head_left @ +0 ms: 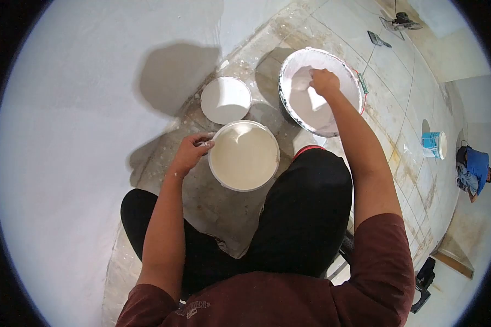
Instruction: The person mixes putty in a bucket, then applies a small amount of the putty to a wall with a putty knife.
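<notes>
My left hand (193, 152) is at the left rim of a small round bucket (244, 156) filled with cream-coloured material, its fingers bent by the edge. Behind that bucket lies a round white lid (226, 100). My right hand (325, 82) is closed over the inside of a larger bucket (305, 106) with a smeared rim and whitish contents. Whatever the right fingers grip, if anything, cannot be made out. The larger bucket stands at the back right of the small one.
A flat tool (378, 39) lies on the tiled floor. Farther right stands a blue and white bucket (434, 145), and beyond it another person (477, 169) in blue is low to the floor. A pale wall (82, 136) rises at the left.
</notes>
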A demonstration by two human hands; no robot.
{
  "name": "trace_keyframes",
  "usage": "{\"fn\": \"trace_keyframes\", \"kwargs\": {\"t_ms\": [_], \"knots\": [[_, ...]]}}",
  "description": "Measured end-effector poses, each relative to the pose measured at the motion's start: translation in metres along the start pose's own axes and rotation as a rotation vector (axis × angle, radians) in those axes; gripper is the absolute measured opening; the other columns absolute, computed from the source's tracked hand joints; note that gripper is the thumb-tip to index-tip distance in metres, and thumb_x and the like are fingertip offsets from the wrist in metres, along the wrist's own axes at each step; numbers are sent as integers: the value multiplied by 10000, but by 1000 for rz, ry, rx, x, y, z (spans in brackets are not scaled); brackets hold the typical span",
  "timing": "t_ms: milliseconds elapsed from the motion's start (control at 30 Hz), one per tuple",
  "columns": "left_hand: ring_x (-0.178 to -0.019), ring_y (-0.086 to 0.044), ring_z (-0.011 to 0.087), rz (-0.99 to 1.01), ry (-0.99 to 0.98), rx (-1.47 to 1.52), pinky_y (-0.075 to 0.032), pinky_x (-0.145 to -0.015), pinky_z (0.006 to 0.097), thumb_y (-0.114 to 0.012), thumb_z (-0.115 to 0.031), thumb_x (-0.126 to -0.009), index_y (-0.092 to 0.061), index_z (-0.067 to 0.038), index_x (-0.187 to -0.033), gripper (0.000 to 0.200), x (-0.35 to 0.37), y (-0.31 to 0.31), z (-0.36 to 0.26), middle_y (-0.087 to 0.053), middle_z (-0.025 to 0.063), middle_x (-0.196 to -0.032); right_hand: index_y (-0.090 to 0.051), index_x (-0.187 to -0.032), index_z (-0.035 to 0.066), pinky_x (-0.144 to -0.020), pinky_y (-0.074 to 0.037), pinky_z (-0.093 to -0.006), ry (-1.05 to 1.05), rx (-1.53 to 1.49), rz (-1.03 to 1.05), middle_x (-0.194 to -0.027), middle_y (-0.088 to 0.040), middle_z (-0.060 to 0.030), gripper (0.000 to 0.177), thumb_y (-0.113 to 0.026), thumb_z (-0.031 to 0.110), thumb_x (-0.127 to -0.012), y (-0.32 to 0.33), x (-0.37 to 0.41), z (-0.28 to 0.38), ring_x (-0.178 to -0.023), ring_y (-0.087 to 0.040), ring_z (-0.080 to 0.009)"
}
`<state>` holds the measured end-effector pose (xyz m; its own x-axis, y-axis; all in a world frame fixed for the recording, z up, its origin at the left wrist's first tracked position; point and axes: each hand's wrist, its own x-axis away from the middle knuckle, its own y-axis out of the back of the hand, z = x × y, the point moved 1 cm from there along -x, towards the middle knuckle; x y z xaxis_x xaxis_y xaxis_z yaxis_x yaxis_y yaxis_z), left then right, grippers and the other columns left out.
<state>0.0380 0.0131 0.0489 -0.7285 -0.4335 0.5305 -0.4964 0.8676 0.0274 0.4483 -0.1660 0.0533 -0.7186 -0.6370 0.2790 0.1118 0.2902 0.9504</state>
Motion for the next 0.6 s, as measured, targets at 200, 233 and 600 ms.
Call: {"fn": "trace_keyframes", "kwargs": {"t_ms": [200, 233, 600], "knots": [[-932, -621, 172, -65, -90, -88, -479, -845, 294, -675, -107, -819, -623, 33, -1124, 340, 2, -4, 1, -671, 134, -1002, -676, -994, 107, -826, -525, -392, 13, 223, 53, -1044, -659, -125, 289, -686, 268, -754, 0, 8, -41, -987, -639, -266], [-930, -623, 173, -65, -94, -79, -479, -846, 296, -674, -106, -819, -623, 32, -1124, 338, 3, -4, 0, -672, 134, -1001, -679, -979, 104, -823, -526, -389, 78, 263, 102, -1029, -662, -127, 296, -699, 280, -742, -1, 11, -45, -978, -641, -268], [-949, -623, 184, -59, -150, -61, -473, -858, 305, -673, -114, -821, -626, 28, -1111, 326, -1, -3, 9, -672, 128, -1012, -658, -879, 120, -774, -500, -412, 394, -46, 109, -928, -668, -108, 267, -677, 321, -704, -5, 28, 10, -896, -631, -297]]}}
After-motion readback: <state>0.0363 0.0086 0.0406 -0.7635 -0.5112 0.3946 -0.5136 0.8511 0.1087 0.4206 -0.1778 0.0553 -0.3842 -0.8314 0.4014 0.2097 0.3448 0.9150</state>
